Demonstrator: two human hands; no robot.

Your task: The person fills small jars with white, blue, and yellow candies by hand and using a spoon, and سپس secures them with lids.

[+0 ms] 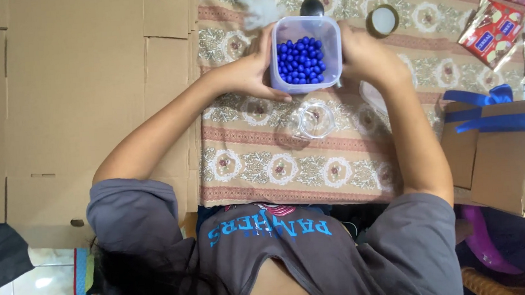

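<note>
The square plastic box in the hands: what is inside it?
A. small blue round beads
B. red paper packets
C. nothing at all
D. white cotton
A: the clear square box, held between the left hand and the right hand, contains many small blue round beads.

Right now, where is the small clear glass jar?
In the head view, the small clear glass jar lies on the patterned cloth, just below the square plastic tub of blue beads.
</note>
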